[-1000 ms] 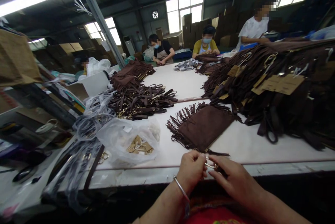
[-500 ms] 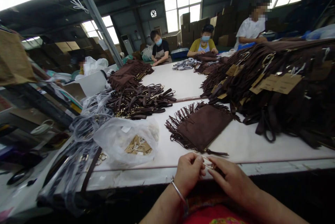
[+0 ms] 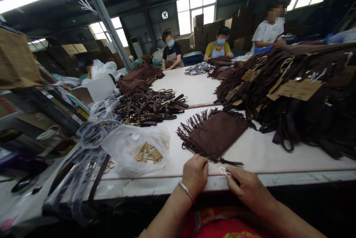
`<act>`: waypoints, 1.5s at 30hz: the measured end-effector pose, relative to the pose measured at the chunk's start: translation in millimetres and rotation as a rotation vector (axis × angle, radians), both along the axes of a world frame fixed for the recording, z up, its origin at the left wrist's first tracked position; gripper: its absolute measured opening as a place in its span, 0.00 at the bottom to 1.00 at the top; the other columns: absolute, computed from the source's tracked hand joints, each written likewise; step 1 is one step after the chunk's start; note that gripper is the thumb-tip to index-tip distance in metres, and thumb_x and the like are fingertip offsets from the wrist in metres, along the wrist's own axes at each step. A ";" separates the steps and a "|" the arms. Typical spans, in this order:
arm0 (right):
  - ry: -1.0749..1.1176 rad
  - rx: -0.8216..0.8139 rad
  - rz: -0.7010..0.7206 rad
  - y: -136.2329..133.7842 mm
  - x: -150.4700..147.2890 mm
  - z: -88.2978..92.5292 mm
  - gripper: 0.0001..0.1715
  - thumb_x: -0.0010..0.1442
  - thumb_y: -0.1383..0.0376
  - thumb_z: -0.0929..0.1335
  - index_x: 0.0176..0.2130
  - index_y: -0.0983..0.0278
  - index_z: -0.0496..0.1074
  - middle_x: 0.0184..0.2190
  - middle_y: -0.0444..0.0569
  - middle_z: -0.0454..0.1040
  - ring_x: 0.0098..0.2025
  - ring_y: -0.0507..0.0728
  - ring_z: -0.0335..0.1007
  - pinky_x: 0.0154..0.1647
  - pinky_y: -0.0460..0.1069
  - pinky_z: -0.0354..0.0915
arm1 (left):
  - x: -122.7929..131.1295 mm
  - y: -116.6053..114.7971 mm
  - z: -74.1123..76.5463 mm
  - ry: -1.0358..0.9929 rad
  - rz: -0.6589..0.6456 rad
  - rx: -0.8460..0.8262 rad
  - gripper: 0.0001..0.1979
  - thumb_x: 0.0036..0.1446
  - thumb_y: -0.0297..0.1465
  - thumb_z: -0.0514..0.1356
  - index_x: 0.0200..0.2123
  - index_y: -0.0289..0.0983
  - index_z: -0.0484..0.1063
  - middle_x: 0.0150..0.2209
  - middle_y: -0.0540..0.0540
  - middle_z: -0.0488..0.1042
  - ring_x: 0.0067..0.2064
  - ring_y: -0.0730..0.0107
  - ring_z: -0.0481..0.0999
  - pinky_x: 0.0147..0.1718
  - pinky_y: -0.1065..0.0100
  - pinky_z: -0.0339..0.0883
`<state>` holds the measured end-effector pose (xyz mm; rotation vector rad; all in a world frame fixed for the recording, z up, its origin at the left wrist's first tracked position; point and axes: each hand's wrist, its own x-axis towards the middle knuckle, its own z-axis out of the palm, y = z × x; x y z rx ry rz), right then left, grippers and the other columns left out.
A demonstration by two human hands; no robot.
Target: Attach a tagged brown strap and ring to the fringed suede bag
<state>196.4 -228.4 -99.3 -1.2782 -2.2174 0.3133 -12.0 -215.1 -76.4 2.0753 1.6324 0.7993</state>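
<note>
In the head view a brown fringed pouch lies flat on the white table, its zip edge and a tassel pull toward me. My left hand, a silver bangle at its wrist, is at the pouch's near corner. Its fingers are closed; what they grip there is hidden. To its right, over the table's front edge, my right hand pinches a gold-coloured metal hook. The curved end sticks out past the fingertips, and the rest is covered by the hand.
A clear plastic bag of paper tags stands left, near plastic-wrapped straps. Dark wrist straps are heaped behind it. Many tagged fringed pouches are piled on the right. Several co-workers sit or stand at the far side.
My hands, together on the metal piece before, have moved apart. The left has gone forward and left to the pouch's corner; the right keeps the hook. The pouch has stayed put.
</note>
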 end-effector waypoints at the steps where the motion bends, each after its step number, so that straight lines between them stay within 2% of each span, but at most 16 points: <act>1: 0.027 -0.016 -0.006 0.7 -0.3 2.8 0.17 0.67 0.60 0.59 0.43 0.63 0.75 0.42 0.55 0.80 0.43 0.62 0.78 0.43 0.55 0.75 | -1.0 5.5 -1.3 0.075 -0.017 0.036 0.07 0.59 0.30 0.56 0.34 0.38 0.74 0.36 0.44 0.75 0.40 0.64 0.74 0.40 0.65 0.67; 4: 0.101 -0.039 -0.026 0.9 -1.8 8.3 0.16 0.66 0.59 0.61 0.42 0.61 0.75 0.43 0.53 0.80 0.44 0.62 0.77 0.44 0.55 0.75 | 7.0 18.0 -6.5 0.234 0.018 0.047 0.08 0.57 0.36 0.61 0.36 0.38 0.73 0.38 0.44 0.73 0.40 0.61 0.74 0.38 0.64 0.68; 6: 0.138 -0.049 -0.035 0.0 -1.7 8.8 0.16 0.66 0.59 0.61 0.42 0.61 0.75 0.43 0.53 0.80 0.44 0.62 0.77 0.45 0.56 0.75 | 15.8 23.0 -10.0 0.320 0.053 0.046 0.10 0.58 0.38 0.60 0.36 0.37 0.72 0.38 0.42 0.73 0.41 0.59 0.74 0.38 0.63 0.68; 9: 0.163 -0.076 -0.037 -0.7 1.0 8.9 0.17 0.66 0.58 0.61 0.44 0.62 0.75 0.44 0.53 0.80 0.44 0.61 0.77 0.47 0.56 0.74 | 22.1 27.5 -12.0 0.421 -0.025 0.050 0.08 0.60 0.34 0.57 0.36 0.35 0.72 0.39 0.41 0.73 0.42 0.58 0.74 0.39 0.62 0.68; 11: 0.177 -0.086 -0.047 -0.3 3.0 10.1 0.17 0.66 0.58 0.62 0.46 0.62 0.74 0.44 0.53 0.80 0.45 0.61 0.77 0.48 0.57 0.74 | 20.1 30.0 -10.7 0.412 -0.074 0.044 0.07 0.59 0.32 0.57 0.36 0.35 0.72 0.39 0.40 0.74 0.42 0.58 0.74 0.39 0.61 0.68; 13: 0.191 -0.091 -0.059 0.7 3.4 11.8 0.18 0.66 0.57 0.62 0.46 0.63 0.74 0.44 0.53 0.80 0.45 0.62 0.76 0.49 0.58 0.73 | 16.5 32.7 -8.4 0.299 -0.046 -0.001 0.06 0.57 0.31 0.59 0.37 0.35 0.72 0.38 0.42 0.75 0.40 0.60 0.74 0.39 0.63 0.67; 16: 0.187 -0.124 -0.061 3.3 0.7 13.5 0.17 0.66 0.58 0.61 0.44 0.63 0.74 0.43 0.54 0.79 0.45 0.62 0.76 0.47 0.58 0.73 | 14.7 36.0 -7.4 0.008 0.070 -0.161 0.06 0.52 0.31 0.63 0.34 0.35 0.73 0.32 0.46 0.75 0.35 0.66 0.73 0.35 0.66 0.66; 19: 0.168 -0.137 -0.051 8.9 -3.8 14.5 0.16 0.66 0.59 0.60 0.44 0.62 0.73 0.42 0.53 0.79 0.43 0.62 0.76 0.46 0.57 0.71 | 18.9 36.6 -12.1 -0.298 0.186 -0.286 0.06 0.50 0.27 0.62 0.34 0.34 0.73 0.29 0.48 0.75 0.31 0.70 0.73 0.33 0.69 0.66; 22: 0.149 -0.119 -0.034 17.7 -8.0 17.6 0.15 0.66 0.60 0.60 0.43 0.62 0.72 0.40 0.53 0.79 0.41 0.61 0.75 0.45 0.56 0.70 | 22.8 33.4 -18.4 -0.525 0.233 -0.328 0.09 0.50 0.26 0.60 0.37 0.33 0.74 0.30 0.46 0.77 0.31 0.71 0.74 0.32 0.70 0.68; 24: 0.135 -0.123 -0.021 23.6 -10.4 20.2 0.14 0.66 0.60 0.60 0.42 0.61 0.72 0.37 0.52 0.78 0.39 0.60 0.74 0.43 0.55 0.69 | 22.4 30.1 -20.2 -0.599 0.205 -0.334 0.12 0.51 0.26 0.60 0.41 0.32 0.75 0.32 0.45 0.78 0.31 0.71 0.76 0.33 0.69 0.70; 26: 0.125 -0.128 -0.023 28.3 -12.0 21.7 0.14 0.66 0.60 0.60 0.40 0.61 0.72 0.35 0.51 0.77 0.37 0.59 0.73 0.41 0.55 0.68 | 19.4 27.9 -19.2 -0.588 0.134 -0.294 0.14 0.51 0.25 0.61 0.44 0.33 0.75 0.35 0.44 0.80 0.34 0.69 0.77 0.37 0.67 0.72; 30: 0.115 -0.128 -0.064 32.5 -11.5 19.5 0.14 0.67 0.59 0.59 0.40 0.61 0.71 0.35 0.51 0.77 0.37 0.60 0.72 0.43 0.55 0.67 | 11.2 31.7 -13.9 -0.334 -0.044 -0.076 0.10 0.55 0.26 0.61 0.40 0.38 0.79 0.38 0.45 0.81 0.40 0.66 0.77 0.45 0.64 0.71; 33: 0.109 -0.130 -0.093 32.2 -8.8 18.0 0.14 0.68 0.58 0.59 0.41 0.61 0.70 0.36 0.52 0.76 0.38 0.60 0.72 0.43 0.55 0.67 | 8.5 39.8 -13.6 -0.194 -0.142 0.068 0.08 0.58 0.28 0.61 0.39 0.38 0.80 0.35 0.44 0.79 0.38 0.68 0.76 0.42 0.66 0.71; 36: 0.078 -0.111 -0.115 31.4 -7.1 18.9 0.14 0.68 0.59 0.59 0.41 0.61 0.70 0.35 0.51 0.76 0.37 0.59 0.73 0.42 0.54 0.67 | 10.0 45.7 -16.6 -0.165 -0.191 0.175 0.08 0.59 0.27 0.60 0.38 0.37 0.79 0.36 0.44 0.76 0.38 0.69 0.74 0.39 0.69 0.70; 41: -0.058 0.033 -0.155 32.6 -5.5 19.3 0.13 0.68 0.62 0.59 0.40 0.62 0.70 0.32 0.49 0.76 0.34 0.58 0.73 0.39 0.51 0.66 | 20.8 46.1 -19.0 -0.171 -0.303 0.223 0.08 0.61 0.28 0.59 0.37 0.36 0.79 0.33 0.44 0.76 0.35 0.70 0.74 0.37 0.70 0.69; 45: -0.127 0.087 -0.184 31.0 1.6 15.7 0.16 0.69 0.63 0.57 0.40 0.65 0.71 0.32 0.52 0.75 0.35 0.59 0.73 0.35 0.52 0.64 | 35.6 44.4 -18.9 -0.170 -0.306 0.232 0.05 0.58 0.27 0.61 0.35 0.36 0.79 0.32 0.45 0.78 0.34 0.69 0.74 0.37 0.69 0.69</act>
